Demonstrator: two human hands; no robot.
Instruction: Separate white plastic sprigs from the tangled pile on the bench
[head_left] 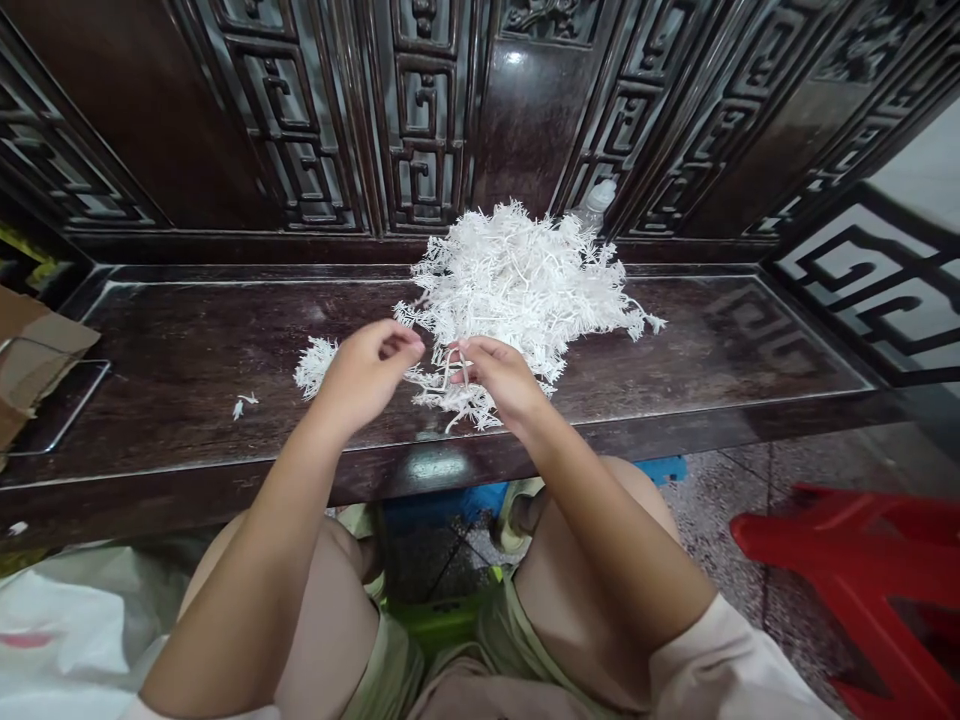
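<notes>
Here, remotely, I see the right hand (506,378) nearer, fingertips pinched nearly together on a pale strand (449,370) by the bench's (712,375) front edge, its length running toward that edge; the left hand (369,368) curls leftward, grip uncertain; the white sprig pile (517,275) lies behind; no lettering is legible.

Rather dim, soft indoor light; the worktop (172,350) catches pale glare on its front edge and a patterned reflection near its right end. Shadow gathers beneath. The white pile (517,270) looks brightest; wide-angle stretching skews the margins.
</notes>
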